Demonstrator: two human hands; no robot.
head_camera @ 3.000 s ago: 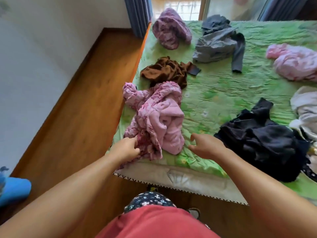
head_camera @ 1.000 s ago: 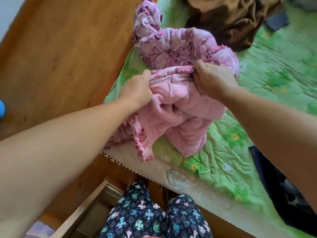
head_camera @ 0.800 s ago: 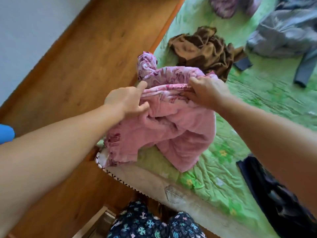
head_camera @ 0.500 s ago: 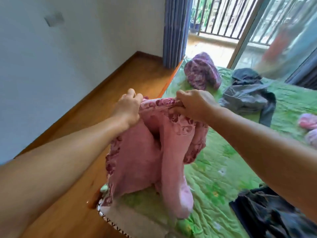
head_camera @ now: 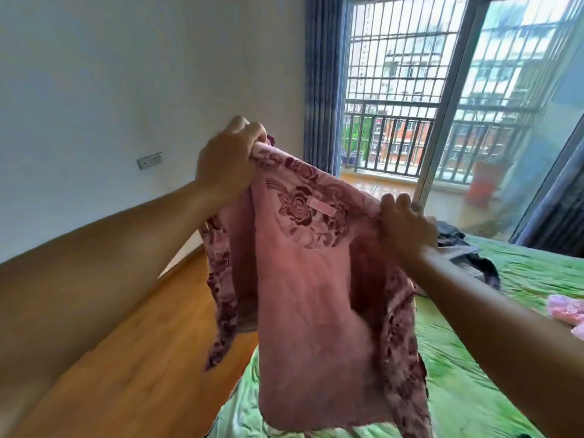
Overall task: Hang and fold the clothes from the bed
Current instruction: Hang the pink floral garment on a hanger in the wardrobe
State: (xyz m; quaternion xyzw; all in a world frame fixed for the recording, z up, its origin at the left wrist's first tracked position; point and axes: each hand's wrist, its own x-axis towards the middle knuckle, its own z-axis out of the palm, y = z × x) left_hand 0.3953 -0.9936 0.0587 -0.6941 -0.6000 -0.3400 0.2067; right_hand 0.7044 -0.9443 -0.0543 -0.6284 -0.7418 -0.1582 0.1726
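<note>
A pink fleece garment [head_camera: 309,298] with a dark rose pattern and a small pink label near its collar hangs in the air in front of me, lining side toward me. My left hand [head_camera: 226,159] grips its upper left edge, held higher. My right hand [head_camera: 406,227] grips the upper right edge, lower down. The cloth hangs down over the near left corner of the bed [head_camera: 467,368], which has a green quilted cover.
A grey garment [head_camera: 464,251] lies on the bed behind my right hand, and a pink one [head_camera: 565,306] sits at the right edge. Wooden floor [head_camera: 136,358] runs along the left, beside a white wall. A blue curtain [head_camera: 322,83] and barred balcony door stand beyond.
Both hands have lifted the pink garment off the bed and spread it apart in the air. My view has tilted up from the bed toward the wall and balcony.
</note>
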